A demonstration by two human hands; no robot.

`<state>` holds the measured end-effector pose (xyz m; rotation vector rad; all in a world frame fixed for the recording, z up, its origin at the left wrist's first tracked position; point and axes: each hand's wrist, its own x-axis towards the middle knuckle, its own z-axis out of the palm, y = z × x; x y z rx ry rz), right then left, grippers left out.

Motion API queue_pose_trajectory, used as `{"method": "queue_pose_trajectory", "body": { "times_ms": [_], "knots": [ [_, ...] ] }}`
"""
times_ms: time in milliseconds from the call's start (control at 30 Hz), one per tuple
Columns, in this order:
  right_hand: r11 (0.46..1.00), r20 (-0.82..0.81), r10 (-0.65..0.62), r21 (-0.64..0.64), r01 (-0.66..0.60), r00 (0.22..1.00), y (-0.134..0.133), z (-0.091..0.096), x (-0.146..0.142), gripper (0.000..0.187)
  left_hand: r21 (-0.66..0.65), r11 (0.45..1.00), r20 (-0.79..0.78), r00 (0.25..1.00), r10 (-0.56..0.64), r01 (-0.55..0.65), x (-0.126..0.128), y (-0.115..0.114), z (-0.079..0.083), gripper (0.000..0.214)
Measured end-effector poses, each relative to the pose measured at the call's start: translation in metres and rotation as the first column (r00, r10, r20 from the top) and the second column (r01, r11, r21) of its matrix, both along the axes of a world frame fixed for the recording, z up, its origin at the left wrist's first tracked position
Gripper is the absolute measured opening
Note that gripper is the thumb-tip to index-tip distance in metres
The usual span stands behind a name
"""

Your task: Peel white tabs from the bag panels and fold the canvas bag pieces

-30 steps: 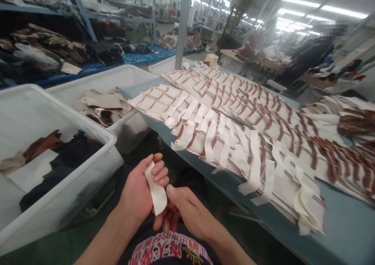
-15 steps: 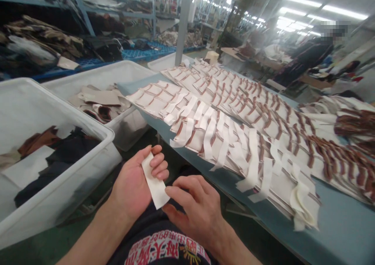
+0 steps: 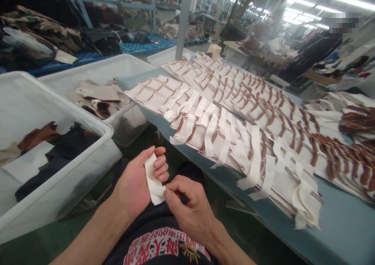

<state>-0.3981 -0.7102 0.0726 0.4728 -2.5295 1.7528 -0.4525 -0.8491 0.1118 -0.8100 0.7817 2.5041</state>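
Note:
Across the palm of my left hand (image 3: pixel 137 183) lies a short white strip (image 3: pixel 152 179), with the thumb and curled fingers closed around its upper part. My right hand (image 3: pixel 190 202) pinches the strip's lower right edge between thumb and forefinger, where the strip is creased. Both hands are above my lap, in front of the table's near edge. To their right, similar white strips (image 3: pixel 211 132) lie loose over rows of overlapping cream pieces with brown edges (image 3: pixel 234 97).
The blue-grey table (image 3: pixel 345 226) carries these rows. White bins on the left, one nearer (image 3: pixel 107 132) and one behind (image 3: pixel 129 60), hold fabric pieces. A grey post (image 3: pixel 182 27) rises behind the table. Another person (image 3: pixel 313 54) stands at the far right.
My right thumb and forefinger have closed on the strip's lower edge, and it is now creased there. The strip's lower end has shifted slightly up and left.

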Motion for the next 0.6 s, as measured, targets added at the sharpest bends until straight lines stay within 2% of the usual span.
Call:
{"method": "queue_pose_trajectory", "body": {
  "times_ms": [100,233,300,367,467,533,600],
  "knots": [
    [0.999,0.140,0.016,-0.037,-0.011,0.990,0.000,0.000,-0.001,0.025,-0.006,0.999,0.023,0.999,-0.034,0.034,0.000,0.000,-0.003,0.039],
    [1.000,0.153,0.007,-0.003,-0.007,0.988,0.001,0.000,-0.003,0.024,-0.035,0.997,-0.009,0.998,-0.069,0.069,0.003,0.001,-0.013,0.038],
    [0.998,0.049,-0.021,0.067,0.018,0.999,0.000,-0.002,-0.004,0.021,-0.150,0.988,-0.098,0.993,-0.065,0.049,0.006,0.001,-0.021,0.030],
    [0.984,-0.163,-0.029,0.171,0.057,0.986,-0.002,-0.007,-0.004,0.017,-0.285,0.958,-0.198,0.978,-0.060,0.001,0.008,0.002,-0.029,0.022],
    [0.941,-0.433,0.014,0.311,0.135,0.901,-0.007,-0.016,-0.005,0.018,-0.361,0.932,-0.241,0.969,-0.060,-0.032,0.009,0.003,-0.041,0.040],
    [0.922,-0.474,0.022,0.351,0.166,0.880,-0.010,-0.021,-0.006,0.021,-0.415,0.908,-0.265,0.962,-0.061,-0.057,0.010,0.004,-0.047,0.051],
    [0.922,-0.450,0.015,0.351,0.162,0.893,-0.011,-0.024,-0.005,0.020,-0.538,0.837,-0.334,0.938,-0.097,-0.105,0.011,0.004,-0.053,0.054]
  ]
}}
